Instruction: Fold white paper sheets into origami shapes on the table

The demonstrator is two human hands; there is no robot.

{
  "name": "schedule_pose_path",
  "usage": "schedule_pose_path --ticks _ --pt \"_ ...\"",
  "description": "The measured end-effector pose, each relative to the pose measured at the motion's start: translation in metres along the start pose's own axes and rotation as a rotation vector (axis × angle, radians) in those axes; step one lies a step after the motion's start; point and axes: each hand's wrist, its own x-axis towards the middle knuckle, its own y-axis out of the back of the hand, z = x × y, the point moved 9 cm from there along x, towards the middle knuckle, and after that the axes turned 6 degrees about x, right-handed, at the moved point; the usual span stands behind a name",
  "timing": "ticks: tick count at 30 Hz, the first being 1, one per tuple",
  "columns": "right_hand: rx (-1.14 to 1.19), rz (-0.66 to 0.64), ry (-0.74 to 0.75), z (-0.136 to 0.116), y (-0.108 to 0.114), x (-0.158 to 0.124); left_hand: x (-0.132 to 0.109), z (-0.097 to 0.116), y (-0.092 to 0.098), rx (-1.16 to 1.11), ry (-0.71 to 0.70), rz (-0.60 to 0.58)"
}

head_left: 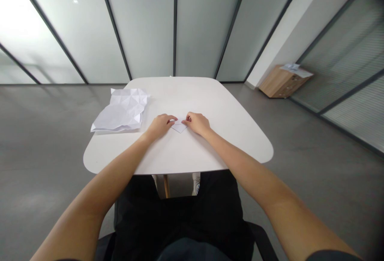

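Note:
A small folded piece of white paper (180, 128) lies at the middle of the white table, its pointed corner toward me. My left hand (162, 125) pinches its left side between thumb and fingers. On the opposite side, the thumb and curled fingers of my right hand (197, 122) close on the paper's right edge. Both hands rest low over the tabletop, and the fingers partly hide the paper's upper part.
Creased white sheets (123, 111) lie in a loose stack on the left of the table (240, 145). On the floor at the far right stands a wooden box (283, 82) with papers on top. Frosted glass panels (144, 25) rise behind the table.

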Motion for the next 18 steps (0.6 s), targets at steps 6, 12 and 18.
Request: schedule_pose_path --ticks 6,12,18 --pt "0.036 -0.019 0.014 0.003 -0.001 0.002 -0.002 -0.003 -0.002 -0.005 -0.012 0.02" --pt "0.096 -0.039 0.051 0.006 -0.003 0.006 -0.003 -0.005 -0.004 -0.003 -0.017 0.004" --pt "0.18 -0.04 0.088 0.014 -0.004 0.011 -0.003 -0.007 -0.006 -0.006 -0.07 0.001"
